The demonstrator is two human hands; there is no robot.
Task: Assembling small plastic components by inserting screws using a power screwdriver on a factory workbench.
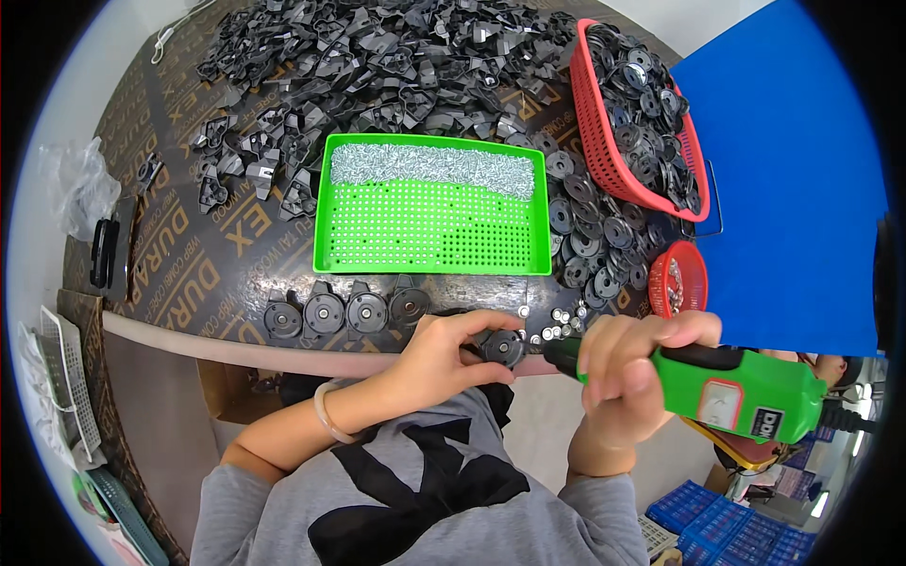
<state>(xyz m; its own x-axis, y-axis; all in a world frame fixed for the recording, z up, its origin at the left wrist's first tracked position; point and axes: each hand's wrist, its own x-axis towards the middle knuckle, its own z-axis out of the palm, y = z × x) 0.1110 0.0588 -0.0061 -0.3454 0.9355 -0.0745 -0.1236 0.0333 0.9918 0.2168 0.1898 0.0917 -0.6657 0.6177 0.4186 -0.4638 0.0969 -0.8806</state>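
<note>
My left hand (444,349) pinches a round black plastic part (503,348) with a hub in its middle, at the table's front edge. In my right hand (628,373) lies a green electric screwdriver (755,391) with a black nose, its fingers wrapped round the body. The nose points left toward the round part; its very tip is hard to make out. Left of my left hand stands a row of several black round assemblies (324,311). Small silver metal pieces (563,319) are scattered between my hands.
Beyond my hands sits a green perforated tray (321,208) with many small silver screws (434,168). Black angular parts (377,66) are heaped behind it. Black discs (587,222) lie to its right, near a pink basket (595,123) of discs and a small red bowl (696,274).
</note>
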